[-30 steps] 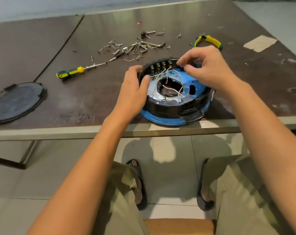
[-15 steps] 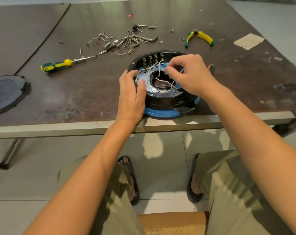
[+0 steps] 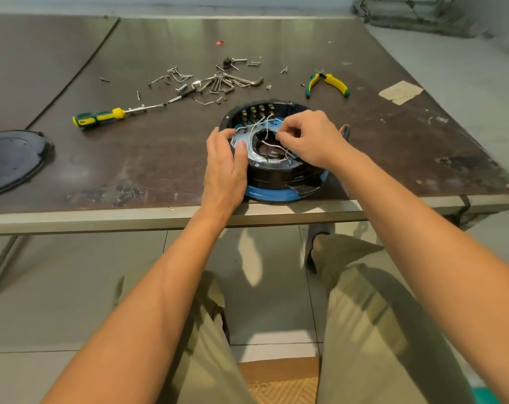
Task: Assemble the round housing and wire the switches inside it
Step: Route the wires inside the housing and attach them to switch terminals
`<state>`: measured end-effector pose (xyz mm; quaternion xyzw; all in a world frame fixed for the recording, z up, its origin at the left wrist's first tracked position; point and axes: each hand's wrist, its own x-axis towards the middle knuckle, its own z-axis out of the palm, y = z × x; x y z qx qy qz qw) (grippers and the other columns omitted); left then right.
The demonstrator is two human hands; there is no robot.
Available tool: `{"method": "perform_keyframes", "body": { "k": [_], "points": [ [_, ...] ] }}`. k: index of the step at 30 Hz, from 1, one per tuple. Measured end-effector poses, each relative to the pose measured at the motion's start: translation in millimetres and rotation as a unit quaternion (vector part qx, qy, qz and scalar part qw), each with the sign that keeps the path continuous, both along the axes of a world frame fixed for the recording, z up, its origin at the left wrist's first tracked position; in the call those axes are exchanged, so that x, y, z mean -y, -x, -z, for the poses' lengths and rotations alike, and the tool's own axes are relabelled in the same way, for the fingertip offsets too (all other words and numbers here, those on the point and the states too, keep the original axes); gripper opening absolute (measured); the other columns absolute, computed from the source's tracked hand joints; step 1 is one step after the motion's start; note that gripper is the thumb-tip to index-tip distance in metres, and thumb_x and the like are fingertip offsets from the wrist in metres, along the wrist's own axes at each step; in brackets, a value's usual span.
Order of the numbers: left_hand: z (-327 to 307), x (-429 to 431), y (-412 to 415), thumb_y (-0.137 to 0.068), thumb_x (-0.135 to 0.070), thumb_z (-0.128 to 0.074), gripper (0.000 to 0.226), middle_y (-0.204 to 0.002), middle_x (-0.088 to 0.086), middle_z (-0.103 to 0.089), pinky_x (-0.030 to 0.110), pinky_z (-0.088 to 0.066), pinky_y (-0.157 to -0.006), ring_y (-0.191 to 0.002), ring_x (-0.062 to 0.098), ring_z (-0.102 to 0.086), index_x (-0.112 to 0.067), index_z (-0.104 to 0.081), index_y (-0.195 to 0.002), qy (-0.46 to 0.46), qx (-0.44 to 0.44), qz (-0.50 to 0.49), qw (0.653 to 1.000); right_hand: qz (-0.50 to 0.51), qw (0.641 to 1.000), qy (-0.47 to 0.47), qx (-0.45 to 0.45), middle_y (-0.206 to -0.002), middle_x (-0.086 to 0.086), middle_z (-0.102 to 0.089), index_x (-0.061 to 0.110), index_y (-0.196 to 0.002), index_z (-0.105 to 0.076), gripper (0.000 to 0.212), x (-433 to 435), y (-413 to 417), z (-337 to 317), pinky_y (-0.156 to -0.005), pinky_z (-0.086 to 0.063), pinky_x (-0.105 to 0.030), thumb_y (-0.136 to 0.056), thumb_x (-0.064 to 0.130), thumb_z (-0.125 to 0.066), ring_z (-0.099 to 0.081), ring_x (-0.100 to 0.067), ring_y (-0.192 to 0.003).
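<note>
Round housing (image 3: 276, 182) sits at the near edge of the desk (image 3: 160, 158). The left hand (image 3: 224, 167) lies straight-fingered against its left rim, while the right hand (image 3: 311, 141) closes its grip on a white wire (image 3: 269, 144) above the central opening.

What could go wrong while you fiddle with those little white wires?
The right hand pinches a thin white wire; a tug might pull it off the switches. The round housing sits at the near edge of the table, steadied only by the left hand, so it could slip off.
</note>
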<state>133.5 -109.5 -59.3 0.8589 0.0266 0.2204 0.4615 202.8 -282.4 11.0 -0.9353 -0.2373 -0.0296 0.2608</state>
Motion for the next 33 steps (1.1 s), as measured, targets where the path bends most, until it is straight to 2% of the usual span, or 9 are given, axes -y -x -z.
{"method": "perform_keyframes", "body": {
  "k": [5, 20, 25, 29, 31, 32, 33],
  "points": [
    [1, 0, 0, -0.105, -0.032, -0.032, 0.035, -0.141, 0.011, -0.04, 0.039, -0.036, -0.11, -0.138, 0.025, -0.036, -0.01, -0.044, -0.131, 0.005, 0.011, -0.001, 1.0, -0.007, 1.0, 0.004, 0.008, -0.076, 0.008, -0.067, 0.028, -0.086, -0.073, 0.02, 1, -2, 2, -0.071, -0.054, -0.04, -0.091, 0.036, -0.055, -0.061, -0.017, -0.074],
    [4, -2, -6, -0.105, -0.031, -0.035, 0.033, -0.145, 0.01, -0.038, 0.035, -0.034, -0.11, -0.141, 0.02, -0.031, -0.012, -0.044, -0.13, 0.004, 0.019, -0.008, 1.0, -0.007, 1.0, -0.023, 0.02, -0.081, 0.005, -0.069, 0.022, -0.095, -0.075, 0.021, 3, -7, 8, -0.077, -0.056, -0.047, -0.094, 0.031, -0.056, -0.063, -0.016, -0.079],
    [5, -1, -5, -0.104, -0.036, -0.029, 0.041, -0.149, 0.01, -0.035, 0.037, -0.032, -0.114, -0.144, 0.018, -0.028, -0.014, -0.041, -0.136, 0.019, 0.022, -0.005, 1.0, -0.024, 0.987, -0.155, 0.041, -0.08, -0.003, -0.072, 0.008, -0.093, -0.075, 0.018, 8, -5, 5, -0.074, -0.055, -0.04, -0.095, 0.015, -0.059, -0.066, -0.016, -0.077],
    [2, 4, 4, -0.105, -0.03, -0.032, 0.042, -0.155, 0.012, -0.028, 0.034, -0.026, -0.118, -0.147, 0.014, -0.02, -0.009, -0.038, -0.142, 0.046, 0.021, -0.015, 0.999, -0.035, 0.934, -0.355, 0.012, -0.076, -0.004, -0.066, -0.002, -0.097, -0.071, 0.017, 27, 11, -1, -0.067, -0.053, -0.028, -0.095, 0.001, -0.055, -0.061, -0.014, -0.069],
    [-1, 12, 21, -0.1, -0.014, -0.041, 0.033, -0.144, 0.019, -0.04, 0.033, -0.031, -0.113, -0.138, 0.021, -0.034, -0.002, -0.048, -0.13, -0.004, 0.131, -0.024, 0.991, -0.056, 0.907, -0.416, -0.04, -0.063, -0.005, -0.057, 0.0, -0.091, -0.068, 0.017, 44, 26, -1, -0.057, -0.044, -0.032, -0.092, -0.003, -0.051, -0.05, -0.02, -0.057],
    [2, 19, 33, -0.094, -0.006, -0.045, 0.027, -0.131, 0.02, -0.05, 0.033, -0.036, -0.106, -0.127, 0.025, -0.044, -0.001, -0.055, -0.119, -0.055, 0.211, 0.016, 0.976, -0.08, 0.894, -0.432, -0.086, -0.057, -0.007, -0.052, 0.001, -0.087, -0.066, 0.018, 54, 34, 1, -0.052, -0.038, -0.035, -0.09, -0.005, -0.049, -0.044, -0.022, -0.052],
    [8, 29, 45, -0.088, -0.001, -0.048, 0.023, -0.116, 0.019, -0.057, 0.033, -0.041, -0.098, -0.113, 0.027, -0.052, -0.001, -0.058, -0.108, -0.105, 0.273, 0.098, 0.951, -0.112, 0.883, -0.434, -0.138, -0.054, -0.009, -0.049, 0.001, -0.083, -0.065, 0.019, 63, 42, 5, -0.05, -0.032, -0.037, -0.088, -0.006, -0.048, -0.041, -0.022, -0.049]
  ]
}}
